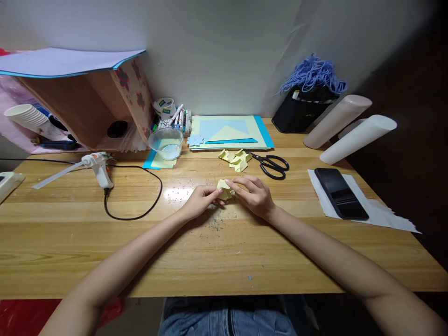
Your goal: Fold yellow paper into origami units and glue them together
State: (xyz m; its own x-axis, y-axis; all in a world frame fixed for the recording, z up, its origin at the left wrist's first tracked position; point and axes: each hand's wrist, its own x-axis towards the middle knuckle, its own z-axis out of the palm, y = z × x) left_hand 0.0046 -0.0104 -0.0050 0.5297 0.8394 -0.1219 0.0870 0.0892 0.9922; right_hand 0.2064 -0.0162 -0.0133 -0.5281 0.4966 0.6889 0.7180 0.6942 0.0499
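A small folded piece of yellow paper (pixel 224 185) is between my two hands, just above the middle of the table. My left hand (pixel 202 201) pinches it from the left with thumb and fingers. From the right, my right hand (pixel 255 193) grips its edge with bent fingers. Beyond my hands lie several more folded yellow paper pieces (pixel 239 161). Black-handled scissors (pixel 272 164) rest beside them, the blades partly hidden by the paper. Tiny paper scraps (pixel 217 221) are scattered on the wood under and around my hands.
At left, a white glue gun (pixel 100 171) trails a looped black cord near a cardboard box (pixel 66 100). A clear bowl (pixel 166 143), marker pens (pixel 178 119) and stacked coloured paper (pixel 263 133) stand behind. Rightward are a phone (pixel 341 193), white rolls (pixel 359 139) and a black holder (pixel 297 112).
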